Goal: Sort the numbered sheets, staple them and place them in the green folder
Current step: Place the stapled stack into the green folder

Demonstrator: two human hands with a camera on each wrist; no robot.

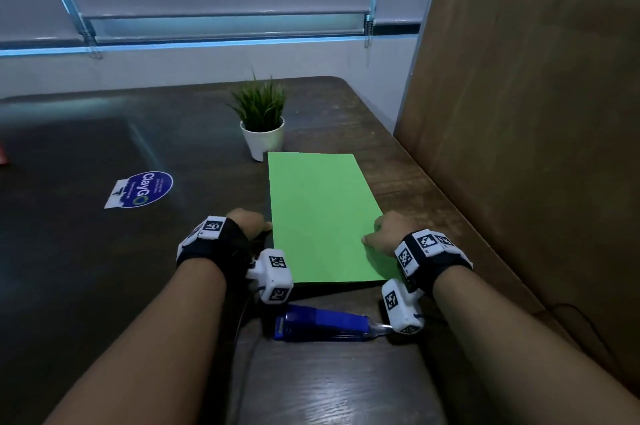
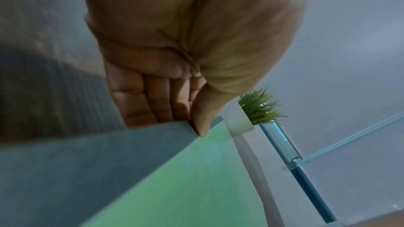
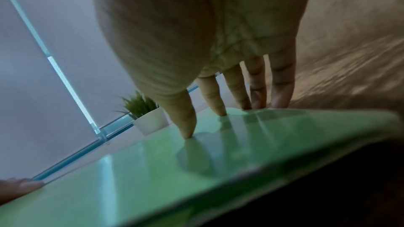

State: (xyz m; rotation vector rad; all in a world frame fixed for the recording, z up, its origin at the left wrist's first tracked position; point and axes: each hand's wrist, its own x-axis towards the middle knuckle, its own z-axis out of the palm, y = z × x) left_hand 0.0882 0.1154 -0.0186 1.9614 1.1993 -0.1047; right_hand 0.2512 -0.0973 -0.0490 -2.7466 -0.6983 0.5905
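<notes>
Fingers (image 3: 282, 92) of the right hand (image 1: 384, 230) stretched nearly straight, tips pressing down on the right edge of the green folder (image 1: 322, 216); thumb planted on the cover, nothing curled round or pinched. Left hand (image 1: 247, 222) set at the folder's left edge, fingers (image 2: 140, 103) straight and close together below that edge, thumb tip touching the top of it; pinching or merely steadying cannot be told from the left wrist view.

Folder lying closed and flat on the tabletop (image 1: 104, 286), just in front of a small potted plant (image 1: 261, 123), between the two hands. Numbered sheets nowhere visible, probably already inside, though not confirmed by any view. Blue stapler (image 1: 325, 324) resting on its side nearer the body, just beside the folder's near edge, untouched.

Likely the closing stage: folder shut and being pressed or squared. Next move, judged from this, either a release of both hands or a small nudge to straighten the folder; light, even pressure needed, since a thin glossy cover slides easily on a smooth tabletop.

Both forearms reaching forward roughly parallel, wrists low, palms facing down, one on either side of the folder. Wrist straps with marker cubes on both arms, the right one hanging close above the stapler.
</notes>
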